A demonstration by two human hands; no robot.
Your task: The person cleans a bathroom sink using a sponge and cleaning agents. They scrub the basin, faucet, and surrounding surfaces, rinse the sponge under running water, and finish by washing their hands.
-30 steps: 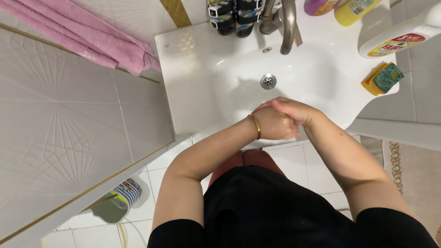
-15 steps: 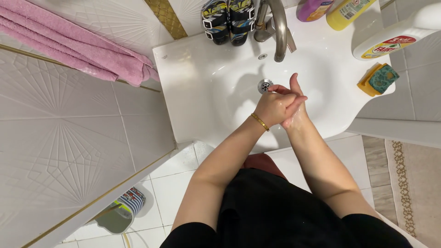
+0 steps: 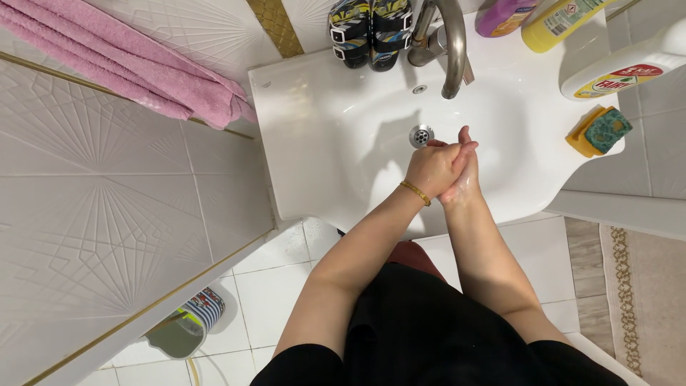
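My two hands meet over the basin of a white sink, just right of the metal drain. My left hand, with a gold bracelet on the wrist, is wrapped over the back of my right hand. The right hand's fingers are stretched out and point toward the back of the sink. Both hands look wet and a little soapy. A metal faucet arches over the basin behind them; no water stream is visible.
A yellow-and-green sponge, a white bottle, a yellow bottle and a purple bottle sit on the sink's right side. Small sandals stand by the faucet. A pink towel hangs left. A striped cup stands on the floor.
A second ago my hands were clasped at the basin's front edge, right over left. They moved forward toward the drain, and the left hand now covers the right.
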